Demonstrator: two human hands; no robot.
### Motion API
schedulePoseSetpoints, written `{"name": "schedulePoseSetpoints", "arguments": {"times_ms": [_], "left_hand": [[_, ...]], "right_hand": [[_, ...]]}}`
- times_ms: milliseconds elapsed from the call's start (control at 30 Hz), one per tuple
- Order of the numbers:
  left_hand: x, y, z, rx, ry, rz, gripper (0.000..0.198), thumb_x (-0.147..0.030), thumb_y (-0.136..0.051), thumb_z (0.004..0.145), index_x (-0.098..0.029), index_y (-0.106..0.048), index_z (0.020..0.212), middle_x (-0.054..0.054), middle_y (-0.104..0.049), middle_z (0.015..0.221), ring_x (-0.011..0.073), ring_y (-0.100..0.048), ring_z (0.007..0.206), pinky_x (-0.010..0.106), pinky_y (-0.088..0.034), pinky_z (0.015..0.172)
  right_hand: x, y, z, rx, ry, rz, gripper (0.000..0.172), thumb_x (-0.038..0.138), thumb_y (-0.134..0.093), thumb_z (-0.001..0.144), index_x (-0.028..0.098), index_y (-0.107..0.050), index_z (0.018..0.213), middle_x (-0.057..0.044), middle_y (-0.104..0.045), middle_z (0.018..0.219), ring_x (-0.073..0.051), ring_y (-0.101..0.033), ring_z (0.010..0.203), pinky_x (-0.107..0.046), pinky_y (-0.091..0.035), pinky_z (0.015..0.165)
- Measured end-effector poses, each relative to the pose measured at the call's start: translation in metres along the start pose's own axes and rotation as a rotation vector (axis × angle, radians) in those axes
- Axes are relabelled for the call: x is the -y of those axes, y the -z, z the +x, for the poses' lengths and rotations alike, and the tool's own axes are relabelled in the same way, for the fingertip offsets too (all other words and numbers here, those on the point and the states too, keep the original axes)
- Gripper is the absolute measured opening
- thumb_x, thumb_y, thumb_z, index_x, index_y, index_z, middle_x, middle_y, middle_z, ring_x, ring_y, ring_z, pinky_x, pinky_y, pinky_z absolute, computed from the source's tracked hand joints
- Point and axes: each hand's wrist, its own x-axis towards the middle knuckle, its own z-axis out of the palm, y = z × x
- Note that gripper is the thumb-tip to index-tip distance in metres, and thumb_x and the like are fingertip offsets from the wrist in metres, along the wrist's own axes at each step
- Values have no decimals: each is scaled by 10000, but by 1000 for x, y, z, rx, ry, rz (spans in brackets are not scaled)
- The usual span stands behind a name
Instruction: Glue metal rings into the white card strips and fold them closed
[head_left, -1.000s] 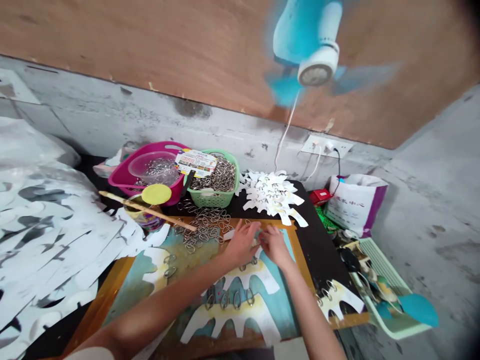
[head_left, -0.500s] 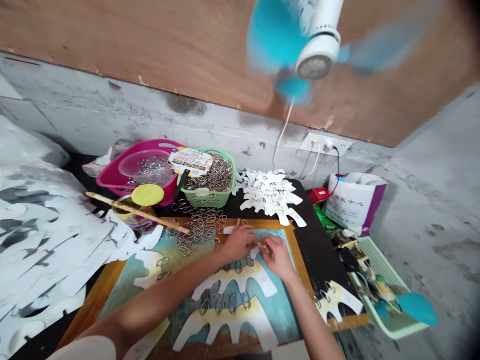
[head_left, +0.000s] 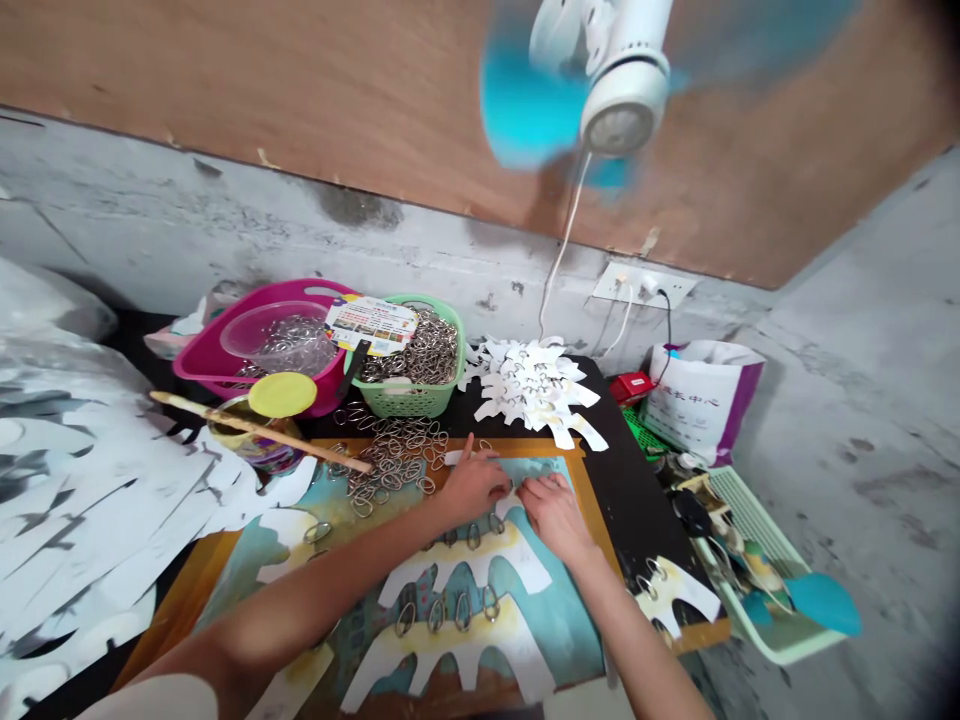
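My left hand (head_left: pixel 474 483) and my right hand (head_left: pixel 547 508) meet over a white paper cutout (head_left: pixel 465 565) with metal rings clipped along its top edge. The cutout lies on a teal picture board with an orange frame (head_left: pixel 592 500). Both hands have their fingers pinched together at the cutout's upper edge, and what they pinch is too small to make out. A second ringed cutout (head_left: pixel 450 650) lies nearer to me. A loose heap of metal rings (head_left: pixel 390 455) sits just left of my left hand.
A green basket (head_left: pixel 412 400) and a pink tub (head_left: pixel 217 365) hold more rings at the back. Finished cutouts (head_left: pixel 532 385) are stacked behind the board. White paper sheets (head_left: pixel 82 500) pile up at left. A tray of odds (head_left: pixel 757 580) and a bag (head_left: pixel 697 400) sit at right. A fan (head_left: pixel 615 90) spins overhead.
Both hands stayed together at the cutout's top edge, shifting slightly. The view drifted a little, so everything sits slightly further left in the picture.
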Motion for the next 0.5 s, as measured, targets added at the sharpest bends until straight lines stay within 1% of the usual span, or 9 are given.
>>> {"name": "schedulePoseSetpoints", "arguments": {"times_ms": [133, 233, 367, 500], "left_hand": [[-1, -2, -5, 9, -31, -40, 199, -145, -625, 816, -305, -743, 821, 33, -719, 893, 280, -511, 1166, 578, -68, 1146], [0, -4, -6, 26, -52, -9, 186, -148, -621, 832, -290, -742, 824, 44, -704, 919, 277, -515, 1152, 582, -53, 1146], [-1, -5, -4, 28, -83, 14, 189, -141, -619, 834, -283, -737, 793, 49, -691, 880, 287, -525, 1142, 591, -51, 1145], [-9, -1, -5, 49, -125, 121, 239, -108, -584, 811, -283, -743, 844, 60, -691, 889, 301, -530, 1138, 600, -48, 1144]], "right_hand": [[3, 2, -5, -27, -39, 19, 229, 81, -500, 901, 195, -689, 964, -76, -636, 898, -226, -521, 828, -361, -334, 765], [3, 5, -7, -77, -97, 63, 253, 88, -492, 868, 200, -679, 997, -74, -633, 960, -238, -527, 875, -361, -349, 774], [7, 2, -9, -151, -161, 142, 368, 59, -408, 839, 176, -593, 1134, -90, -634, 1022, -250, -541, 961, -371, -383, 834], [13, -7, -12, -156, -156, 197, 441, 68, -414, 819, 144, -497, 1246, -100, -659, 1043, -254, -556, 959, -391, -391, 881]]}}
